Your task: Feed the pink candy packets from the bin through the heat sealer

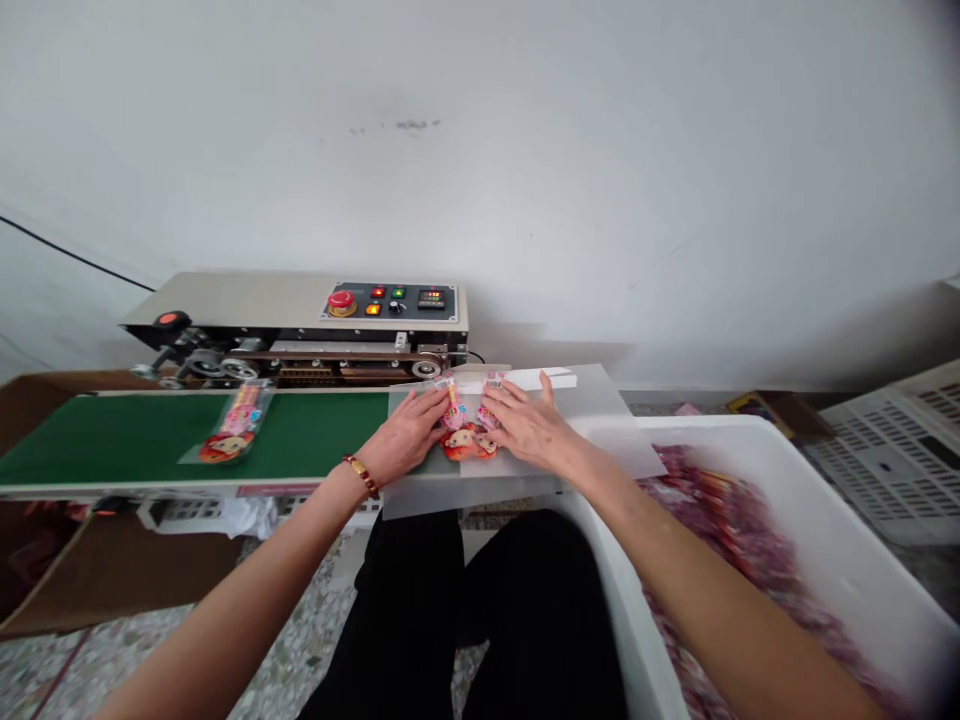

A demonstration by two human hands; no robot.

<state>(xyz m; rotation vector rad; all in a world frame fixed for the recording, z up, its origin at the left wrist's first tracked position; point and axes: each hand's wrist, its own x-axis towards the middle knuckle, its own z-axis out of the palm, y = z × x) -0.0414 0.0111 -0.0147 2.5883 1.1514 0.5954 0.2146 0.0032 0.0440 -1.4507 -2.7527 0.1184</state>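
Two small clear packets lie side by side on a translucent plastic sheet point(600, 430) at the right end of the sealing machine. The left packet point(452, 441) has a pink printed card and a red-haired cartoon face. My left hand point(405, 435) rests flat on its left edge, fingers stretched out. Beside it, the right packet point(487, 442) looks alike and is partly covered by the fingers of my right hand point(534, 428), which are spread over it. The packets' top ends point at the machine's sealing inlet. Farther left, another such packet point(234, 430) lies on the green belt.
The band sealing machine point(247, 300) stands against the wall, its green conveyor belt point(135, 430) running left. A white foam box point(720, 430) full of pink packets point(720, 520) is at my right. A cardboard box point(142, 570) sits below the belt, and a plastic crate point(892, 460) at far right.
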